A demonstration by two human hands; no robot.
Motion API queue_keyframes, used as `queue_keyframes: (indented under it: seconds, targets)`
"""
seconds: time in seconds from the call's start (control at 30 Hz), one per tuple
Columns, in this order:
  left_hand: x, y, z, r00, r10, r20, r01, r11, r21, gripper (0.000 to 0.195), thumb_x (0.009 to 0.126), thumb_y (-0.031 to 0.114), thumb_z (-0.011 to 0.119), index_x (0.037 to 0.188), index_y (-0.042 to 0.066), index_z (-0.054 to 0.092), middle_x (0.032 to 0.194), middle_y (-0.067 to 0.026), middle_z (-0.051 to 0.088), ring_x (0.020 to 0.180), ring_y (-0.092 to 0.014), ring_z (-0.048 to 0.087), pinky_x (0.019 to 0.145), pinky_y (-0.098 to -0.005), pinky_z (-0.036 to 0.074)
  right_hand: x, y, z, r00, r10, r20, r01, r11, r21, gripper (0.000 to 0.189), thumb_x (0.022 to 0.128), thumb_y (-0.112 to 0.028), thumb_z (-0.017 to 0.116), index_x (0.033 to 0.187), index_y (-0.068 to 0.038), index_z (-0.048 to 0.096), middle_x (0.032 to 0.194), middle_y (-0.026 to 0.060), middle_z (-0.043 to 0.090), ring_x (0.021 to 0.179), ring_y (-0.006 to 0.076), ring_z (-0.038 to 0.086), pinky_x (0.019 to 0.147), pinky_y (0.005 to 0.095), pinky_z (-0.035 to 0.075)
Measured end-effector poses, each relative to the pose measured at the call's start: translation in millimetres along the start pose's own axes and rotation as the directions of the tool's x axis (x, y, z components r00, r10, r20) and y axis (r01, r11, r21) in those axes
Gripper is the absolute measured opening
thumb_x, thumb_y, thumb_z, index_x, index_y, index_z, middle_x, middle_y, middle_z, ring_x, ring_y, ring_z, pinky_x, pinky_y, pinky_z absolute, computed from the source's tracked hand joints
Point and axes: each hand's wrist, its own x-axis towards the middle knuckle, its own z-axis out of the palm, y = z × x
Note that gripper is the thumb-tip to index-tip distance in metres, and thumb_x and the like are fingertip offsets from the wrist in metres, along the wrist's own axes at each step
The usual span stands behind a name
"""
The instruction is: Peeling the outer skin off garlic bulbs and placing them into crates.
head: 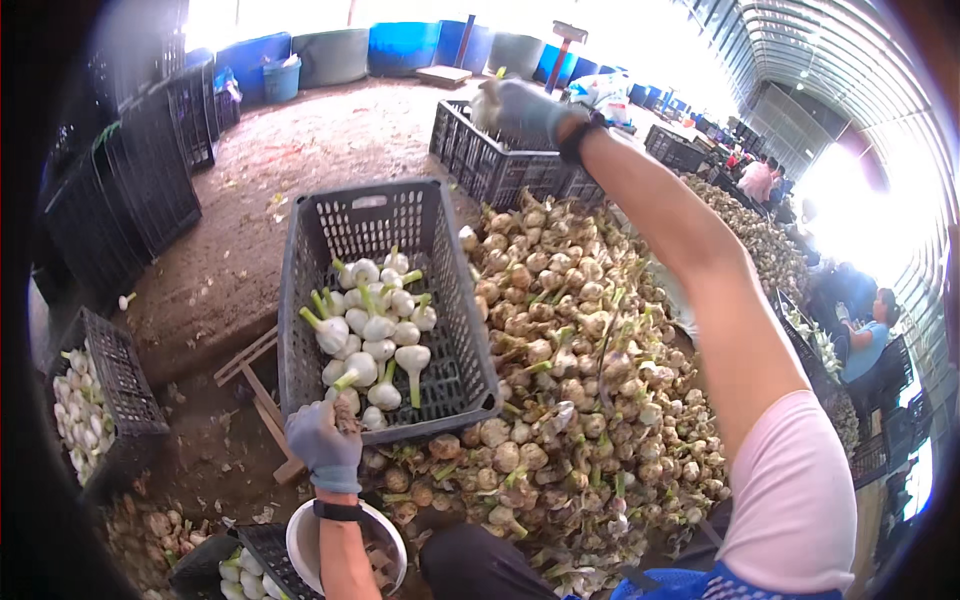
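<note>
My left hand point(324, 442), in a grey glove, is at the near left corner of a black plastic crate point(469, 330), closed around something brownish, perhaps garlic peel. In that crate lie several white peeled-back garlic bulbs point(379, 326) with short green stems. My right hand point(529, 112), also gloved, is stretched far forward over a second black crate point(487, 169), with a blurred pale garlic bulb point(486, 109) at its fingers. Between my knees and that second crate spreads a large heap of uncleaned garlic bulbs point(585, 360).
A white bucket point(300, 536) stands under my left forearm. Another crate of white garlic point(124, 382) is at the left, beside a wooden frame point(262, 405). Blue and grey tubs point(405, 49) line the back. A co-worker point(870, 337) sits at the right.
</note>
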Motion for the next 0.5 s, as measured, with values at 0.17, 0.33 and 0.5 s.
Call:
queue_keyframes:
  seconds: [0.17, 0.33, 0.5]
  targets:
    - [-6, -8, 8, 1.0, -0.002, 0.025, 0.001, 0.999, 0.042, 0.029, 0.081, 0.023, 0.065, 0.06, 0.01, 0.05, 0.061, -0.0113, 0.053, 0.064, -0.034, 0.054, 0.06, -0.0464, 0.04, -47, 73, -81, 0.976, 0.1, -0.193, -0.015, 0.918, 0.396, 0.059, 0.085, -0.034, 0.069, 0.131, 0.0, 0.054, 0.122, 0.0164, 0.061, 0.108, 0.0227, 0.06, 0.096, 0.0328, 0.046]
    - [5, -6, 2, 0.984, -0.085, 0.154, 0.082, 0.996, 0.023, 0.019, 0.084, 0.025, 0.061, 0.073, 0.01, 0.063, 0.076, -0.013, 0.064, 0.076, -0.035, 0.061, 0.067, -0.0396, 0.047, -313, 0, -162, 0.921, 0.257, -0.294, -0.073, 0.853, 0.516, 0.036, 0.091, -0.023, 0.06, 0.119, -0.002, 0.065, 0.113, 0.0138, 0.068, 0.101, 0.0212, 0.065, 0.09, 0.0306, 0.051]
    - [17, 42, -103, 0.834, -0.292, 0.469, 0.552, 0.436, -0.71, 0.029, 0.1, 0.03, 0.049, 0.109, 0.008, 0.065, 0.101, -0.0057, 0.067, 0.09, -0.017, 0.062, 0.085, -0.0336, 0.049, -564, -70, -258, 0.81, 0.583, 0.067, -0.58, 0.776, 0.249, 0.029, 0.088, -0.013, 0.059, 0.114, -0.003, 0.066, 0.11, 0.0111, 0.067, 0.099, 0.0175, 0.064, 0.089, 0.0297, 0.05]
